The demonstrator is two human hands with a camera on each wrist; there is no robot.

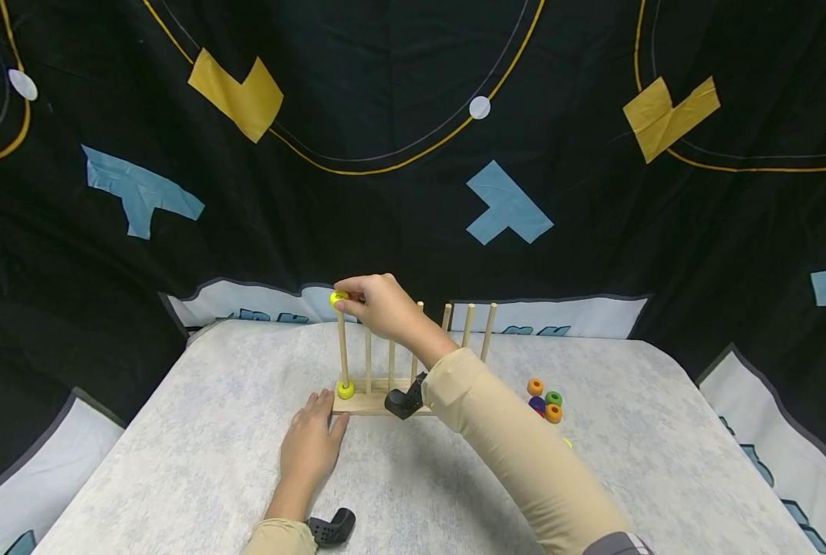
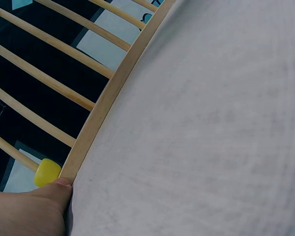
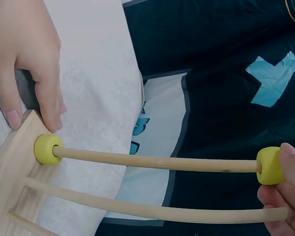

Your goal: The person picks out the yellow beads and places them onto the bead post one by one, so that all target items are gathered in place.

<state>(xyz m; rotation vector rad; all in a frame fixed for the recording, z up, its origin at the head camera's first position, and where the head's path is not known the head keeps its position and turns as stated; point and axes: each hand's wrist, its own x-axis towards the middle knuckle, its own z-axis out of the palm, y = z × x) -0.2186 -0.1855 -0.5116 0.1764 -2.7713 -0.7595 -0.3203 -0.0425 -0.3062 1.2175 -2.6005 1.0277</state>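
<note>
My right hand (image 1: pixel 383 307) pinches a yellow bead (image 3: pixel 270 166) at the tip of the leftmost peg (image 3: pixel 157 160) of a wooden peg rack; the peg's end is at the bead's hole. Lower on that same peg, a second yellow bead (image 1: pixel 345 391) sits against the wooden base (image 1: pixel 367 402). My left hand (image 1: pixel 310 441) rests at the base's left end, with straight fingers along the end and the thumb against the front edge. The left wrist view shows that thumb (image 2: pixel 54 191) beside the lower bead.
Several more upright pegs (image 1: pixel 468 325) stand in a row to the right, with no beads showing on them. Right of the rack lie loose beads, among them orange (image 1: pixel 554 414), green (image 1: pixel 554 398) and purple (image 1: pixel 537 403). A pale cloth covers the table (image 1: pixel 197 462); a dark curtain (image 1: pixel 385 223) hangs behind.
</note>
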